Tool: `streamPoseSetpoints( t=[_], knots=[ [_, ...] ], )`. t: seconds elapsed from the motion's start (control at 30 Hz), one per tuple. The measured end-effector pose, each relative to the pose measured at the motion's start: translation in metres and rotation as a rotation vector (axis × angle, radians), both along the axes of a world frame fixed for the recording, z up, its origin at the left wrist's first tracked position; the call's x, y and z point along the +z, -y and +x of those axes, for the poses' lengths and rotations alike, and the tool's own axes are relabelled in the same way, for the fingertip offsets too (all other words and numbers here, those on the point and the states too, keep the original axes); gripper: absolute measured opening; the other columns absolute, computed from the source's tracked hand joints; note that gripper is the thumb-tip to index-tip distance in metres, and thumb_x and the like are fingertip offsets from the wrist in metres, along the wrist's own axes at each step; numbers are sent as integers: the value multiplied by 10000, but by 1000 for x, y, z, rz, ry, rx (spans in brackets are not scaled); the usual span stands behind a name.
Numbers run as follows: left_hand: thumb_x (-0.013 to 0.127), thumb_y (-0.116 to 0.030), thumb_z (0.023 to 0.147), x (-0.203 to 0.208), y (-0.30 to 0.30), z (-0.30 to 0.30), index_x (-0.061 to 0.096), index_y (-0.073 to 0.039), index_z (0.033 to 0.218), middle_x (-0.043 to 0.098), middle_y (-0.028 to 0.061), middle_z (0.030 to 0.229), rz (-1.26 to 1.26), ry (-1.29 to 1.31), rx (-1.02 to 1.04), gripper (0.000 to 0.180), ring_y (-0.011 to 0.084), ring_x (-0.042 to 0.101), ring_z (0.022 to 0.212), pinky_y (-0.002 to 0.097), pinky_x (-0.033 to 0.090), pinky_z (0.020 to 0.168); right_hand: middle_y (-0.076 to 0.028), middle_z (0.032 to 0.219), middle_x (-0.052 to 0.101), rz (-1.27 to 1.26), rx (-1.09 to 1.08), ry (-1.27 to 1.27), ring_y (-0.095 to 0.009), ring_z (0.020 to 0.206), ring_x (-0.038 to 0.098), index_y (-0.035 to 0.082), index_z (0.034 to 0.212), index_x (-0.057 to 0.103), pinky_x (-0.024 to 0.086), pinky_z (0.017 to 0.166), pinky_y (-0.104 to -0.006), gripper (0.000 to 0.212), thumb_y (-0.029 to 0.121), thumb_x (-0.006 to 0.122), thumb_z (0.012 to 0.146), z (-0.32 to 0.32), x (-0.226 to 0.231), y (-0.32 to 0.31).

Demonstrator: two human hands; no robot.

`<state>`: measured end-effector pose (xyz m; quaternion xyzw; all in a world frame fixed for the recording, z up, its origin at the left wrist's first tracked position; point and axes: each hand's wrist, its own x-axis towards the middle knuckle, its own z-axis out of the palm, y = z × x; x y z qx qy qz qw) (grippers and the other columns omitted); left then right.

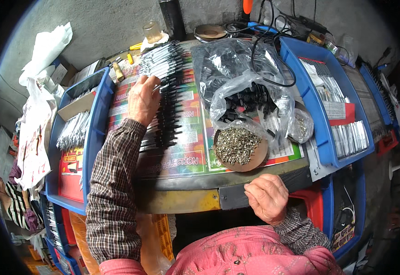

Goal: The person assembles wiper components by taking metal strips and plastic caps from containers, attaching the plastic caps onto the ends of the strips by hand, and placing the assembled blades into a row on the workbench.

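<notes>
The worktable's front edge (195, 200) is curving past close to the person's body, banded in yellow and black. Just behind it, the printed cover (186, 165) is showing a bare strip, and this open room is running back between a long row of pens (167, 110) and a round brown dish (260, 157) of small metal pieces (236, 143). One blue bin (97, 130) is bordering the left side, and a second blue bin (306, 107) is bordering the right. Farther back, a plastic bag (229, 57) is taking up the middle, and a grey wall (94, 25) is closing off the far side.

The right hand (267, 197) is hovering at the front edge, its fingers curling in toward the thumb; whether it is holding anything small, I cannot tell. The left forearm is stretching up over the table in a checked sleeve (115, 178), and the left hand (143, 98) is bending at the row with its fingers drawn narrowly together.

The pens are lying side by side under and just right of the left fingertips, the row extending both nearer and farther than the hand. Whether those fingers are pinching a pen, I cannot tell.
</notes>
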<state>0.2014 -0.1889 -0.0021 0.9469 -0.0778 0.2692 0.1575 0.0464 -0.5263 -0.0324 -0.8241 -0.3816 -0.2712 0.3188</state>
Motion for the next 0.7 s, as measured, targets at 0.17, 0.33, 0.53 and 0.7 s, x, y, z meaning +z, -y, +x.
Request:
streamPoseSetpoints(
  t=[0.17,0.33,0.53,0.7],
  knots=[
    [637,-16,765,-4,-2,23,638,-66,933,607,144,872,-97,-8,-36,175,352,609,853,431,482,743,-77,851,599,-14,7,-4,-254,778,599,14,929,641,491,649,-363,222,25,707,717,-1,0,1],
    [638,-10,763,-10,-3,32,644,-71,939,605,145,882,-71,5,-51,186,352,604,871,424,480,760,-80,865,607,-26,8,9,-253,784,600,11,943,643,489,646,-360,242,34,714,713,-1,-1,1],
    [639,-10,766,-14,-2,36,664,-89,950,611,135,918,-40,16,-20,201,344,594,931,420,476,806,-81,868,609,-39,0,16,-253,790,601,8,950,643,488,645,-359,250,36,714,713,0,-2,1],
    [632,-28,788,-13,-1,38,677,-116,969,622,127,945,39,59,-5,206,326,589,967,416,482,824,-79,869,607,-46,-7,30,-254,792,600,11,947,642,486,642,-365,244,38,712,715,-1,-1,0]
  ],
)
